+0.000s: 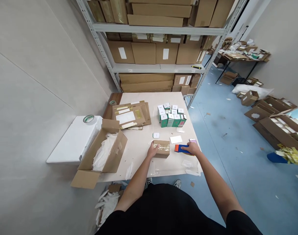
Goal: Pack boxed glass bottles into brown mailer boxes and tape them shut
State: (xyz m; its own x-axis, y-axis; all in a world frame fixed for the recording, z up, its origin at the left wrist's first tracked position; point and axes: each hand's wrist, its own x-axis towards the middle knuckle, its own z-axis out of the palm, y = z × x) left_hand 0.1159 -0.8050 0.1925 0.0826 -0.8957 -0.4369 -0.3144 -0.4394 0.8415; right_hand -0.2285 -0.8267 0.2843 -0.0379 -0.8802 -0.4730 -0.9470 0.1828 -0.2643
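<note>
A small cardboard box (161, 148) with shiny clear tape across it rests near the front of the table. Gripping its left side is my left hand (152, 150), the thumb over the top edge. My right hand (193, 148) is closed around a blue and orange tape dispenser (180, 148), just right of the box and apart from it. Between them, slightly farther back, lies a white card (175, 139). A small white box (156, 135) sits behind the cardboard box. Beyond my right hand, a pink-and-white item (193, 140) is partly visible.
Several green-and-white boxes (170, 120) stand in a group at the back right of the table (141, 153). Flattened cardboard (129, 116) is stacked at the back left. An open carton (112, 156) with white packing material is at the left. A shelf rack (158, 68) rises behind.
</note>
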